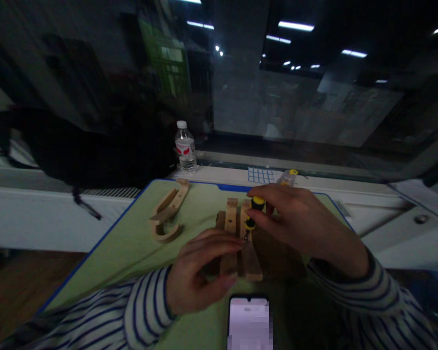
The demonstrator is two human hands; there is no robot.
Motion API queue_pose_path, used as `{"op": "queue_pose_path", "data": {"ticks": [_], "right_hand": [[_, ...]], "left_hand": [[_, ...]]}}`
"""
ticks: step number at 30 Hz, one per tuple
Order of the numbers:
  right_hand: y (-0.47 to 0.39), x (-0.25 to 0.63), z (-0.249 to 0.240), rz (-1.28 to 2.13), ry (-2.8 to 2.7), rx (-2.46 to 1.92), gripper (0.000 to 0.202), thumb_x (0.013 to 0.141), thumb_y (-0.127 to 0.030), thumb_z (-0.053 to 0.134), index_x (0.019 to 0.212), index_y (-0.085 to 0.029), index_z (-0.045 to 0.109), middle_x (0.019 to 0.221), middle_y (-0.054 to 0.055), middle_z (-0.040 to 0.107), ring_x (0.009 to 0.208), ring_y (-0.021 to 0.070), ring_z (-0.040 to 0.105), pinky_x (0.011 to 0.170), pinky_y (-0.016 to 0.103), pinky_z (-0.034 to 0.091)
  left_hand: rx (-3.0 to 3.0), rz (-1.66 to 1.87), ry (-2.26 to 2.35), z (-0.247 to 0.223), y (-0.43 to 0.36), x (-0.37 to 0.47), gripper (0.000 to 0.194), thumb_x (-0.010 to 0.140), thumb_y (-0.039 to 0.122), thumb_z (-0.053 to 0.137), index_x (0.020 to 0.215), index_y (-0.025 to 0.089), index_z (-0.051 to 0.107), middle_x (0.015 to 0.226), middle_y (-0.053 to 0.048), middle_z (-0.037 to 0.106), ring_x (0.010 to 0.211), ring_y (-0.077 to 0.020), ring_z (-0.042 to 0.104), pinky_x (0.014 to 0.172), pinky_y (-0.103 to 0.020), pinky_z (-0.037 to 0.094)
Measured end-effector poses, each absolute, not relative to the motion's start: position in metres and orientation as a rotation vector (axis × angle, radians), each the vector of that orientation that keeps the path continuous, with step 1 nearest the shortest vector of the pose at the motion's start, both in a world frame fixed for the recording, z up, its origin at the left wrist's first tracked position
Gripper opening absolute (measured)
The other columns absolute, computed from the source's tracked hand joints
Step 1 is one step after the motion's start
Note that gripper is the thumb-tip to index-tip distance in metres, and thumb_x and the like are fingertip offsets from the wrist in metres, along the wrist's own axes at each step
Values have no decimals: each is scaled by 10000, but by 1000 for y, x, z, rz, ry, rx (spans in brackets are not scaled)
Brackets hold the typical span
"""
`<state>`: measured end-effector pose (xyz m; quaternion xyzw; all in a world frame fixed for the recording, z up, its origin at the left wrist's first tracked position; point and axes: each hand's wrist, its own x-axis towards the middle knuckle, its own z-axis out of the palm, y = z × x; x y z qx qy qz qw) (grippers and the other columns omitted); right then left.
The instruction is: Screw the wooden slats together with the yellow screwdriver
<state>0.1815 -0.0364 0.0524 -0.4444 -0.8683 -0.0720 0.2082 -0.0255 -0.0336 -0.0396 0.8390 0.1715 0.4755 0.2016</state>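
Observation:
My right hand point(299, 218) grips a small yellow and black screwdriver point(257, 204), its tip pointing down onto a wooden strip point(251, 265) with a flared near end. My left hand point(204, 270) is closed over a second, parallel wooden strip point(231, 214), which has a hole in it. Its index fingertip reaches close to the screwdriver tip; whether it pinches a screw there I cannot tell. Both strips lie on a dark brown board point(281, 253), partly covered by my hands.
Curved wooden pieces point(168, 214) lie on the left of the green, blue-edged table point(120, 257). A lit phone point(248, 321) is at the near edge. Behind, a water bottle point(186, 150), a blue-gridded sheet point(261, 175) and a clear, yellow-topped item point(288, 177) sit on the sill.

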Motion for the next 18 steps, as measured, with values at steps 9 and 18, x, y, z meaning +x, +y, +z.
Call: {"op": "queue_pose_path", "data": {"ticks": [9, 18], "right_hand": [[-38, 182, 51, -218, -2430, -1230, 280, 899, -348, 485, 1061, -155, 606, 1032, 114, 677, 937, 246, 632, 814, 389, 479], [-39, 180, 52, -256, -2427, -1245, 272, 893, -358, 495, 1048, -166, 610, 1029, 109, 677, 909, 242, 633, 787, 376, 472]], "left_hand": [[2312, 796, 1047, 4, -13, -7, 353, 756, 394, 652, 1053, 205, 623, 932, -8, 679, 826, -166, 623, 728, -269, 481], [2349, 921, 1149, 0, -12, 12, 234, 794, 367, 611, 921, 179, 666, 808, -15, 689, 716, -162, 621, 660, -253, 449]]}}
